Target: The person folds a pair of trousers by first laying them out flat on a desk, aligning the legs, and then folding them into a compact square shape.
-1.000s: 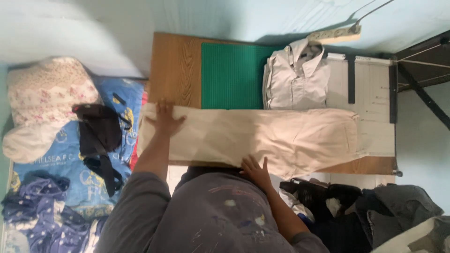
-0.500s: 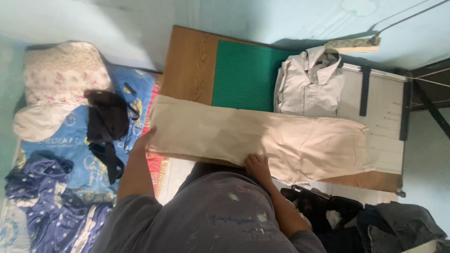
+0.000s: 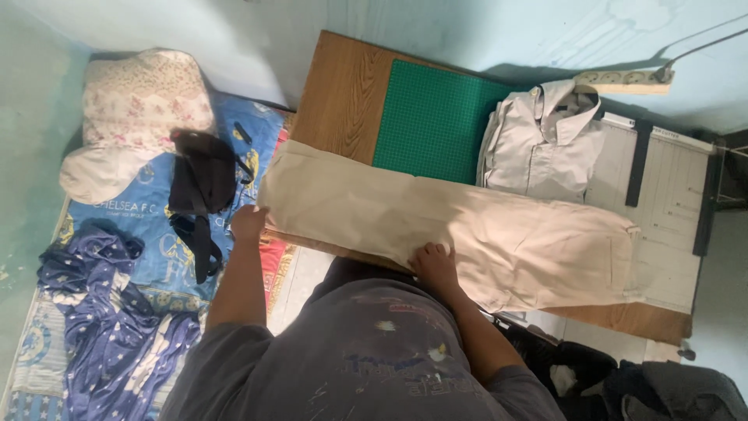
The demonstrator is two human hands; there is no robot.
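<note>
Two hands: both are placed on one garment, a pair of beige trousers (image 3: 467,234).
Trousers, position: laid flat lengthwise across the wooden table (image 3: 343,93), waist end to the right, leg ends to the left, where they overhang the table's left edge slightly.
Left hand (image 3: 248,222): set at the leg-end corner of the trousers; the fingers appear curled at the cloth edge, but whether the cloth is pinched cannot be told.
Right hand (image 3: 436,265): laid palm down on the near edge of the trousers at mid-length; fingers are held close together and pressed flat on the cloth.
Progress, done: the legs are judged to be stacked one over the other and smoothed, since a single long band is presented with few wrinkles.
Progress, left: no crosswise fold is seen yet; the full length is still unfolded.
Folded shirt (image 3: 541,144): a pale shirt, already folded, is lying just beyond the trousers, touching or nearly touching their far edge.
Green mat (image 3: 436,117): bare surface is available beyond the leg half.
Paper cutter (image 3: 670,195): occupies the right end, partly under the waist.
Edges: the near table edge is covered by the trousers; the bed (image 3: 156,257) lies just beside the left edge.
Open room: free space is judged best over the mat and leftward.
</note>
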